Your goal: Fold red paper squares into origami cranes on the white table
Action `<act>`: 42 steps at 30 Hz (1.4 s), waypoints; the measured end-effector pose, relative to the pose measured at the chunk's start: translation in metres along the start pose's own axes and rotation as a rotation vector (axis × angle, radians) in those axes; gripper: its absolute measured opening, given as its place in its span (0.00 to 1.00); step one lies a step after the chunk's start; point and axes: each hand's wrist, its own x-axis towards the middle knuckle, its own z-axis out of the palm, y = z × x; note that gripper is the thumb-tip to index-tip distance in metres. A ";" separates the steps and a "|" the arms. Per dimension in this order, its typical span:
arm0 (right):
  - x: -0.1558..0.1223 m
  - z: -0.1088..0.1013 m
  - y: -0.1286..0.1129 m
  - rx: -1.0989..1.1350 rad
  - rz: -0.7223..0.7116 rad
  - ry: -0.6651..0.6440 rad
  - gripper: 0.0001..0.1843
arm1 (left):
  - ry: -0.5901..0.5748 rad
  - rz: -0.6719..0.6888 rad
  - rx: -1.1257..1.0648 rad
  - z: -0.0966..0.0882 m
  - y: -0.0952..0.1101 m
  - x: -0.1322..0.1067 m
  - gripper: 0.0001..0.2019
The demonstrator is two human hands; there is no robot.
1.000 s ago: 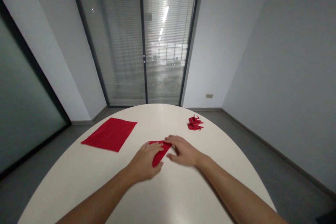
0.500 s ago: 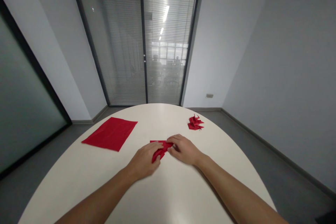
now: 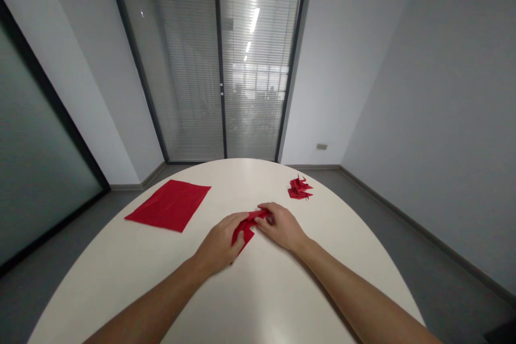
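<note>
A partly folded piece of red paper (image 3: 246, 234) is between my two hands at the middle of the table. My left hand (image 3: 222, 241) grips its left side, the thumb lying over the near part and the fingers on the far side. My right hand (image 3: 281, 227) pinches the paper's right end between thumb and fingers. One pointed part of the paper sticks out toward me below the left thumb. The hands cover much of the paper, so its full shape is hidden.
On the white round table (image 3: 258, 290), a flat sheet of red paper (image 3: 169, 206) lies at the left. Small folded red paper cranes (image 3: 299, 188) sit together at the far right. Beyond the table's far edge stands a glass partition with blinds (image 3: 193, 75).
The paper has turned and tilted between my hands; its straight far edge no longer shows. My right hand has shifted slightly away from me, and a pointed part now shows below my left thumb.
</note>
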 end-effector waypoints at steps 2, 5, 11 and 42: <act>0.001 0.004 0.002 0.110 0.015 0.037 0.22 | 0.002 -0.002 -0.006 0.000 0.001 0.000 0.26; 0.002 0.008 0.004 0.222 -0.024 0.098 0.22 | 0.014 -0.006 0.003 0.002 -0.001 -0.001 0.26; 0.001 0.005 -0.001 0.292 -0.105 0.119 0.22 | 0.092 -0.038 0.040 0.005 -0.007 -0.002 0.23; -0.002 0.007 -0.003 0.236 -0.277 -0.087 0.28 | 0.332 -0.226 -0.351 0.010 -0.032 0.007 0.08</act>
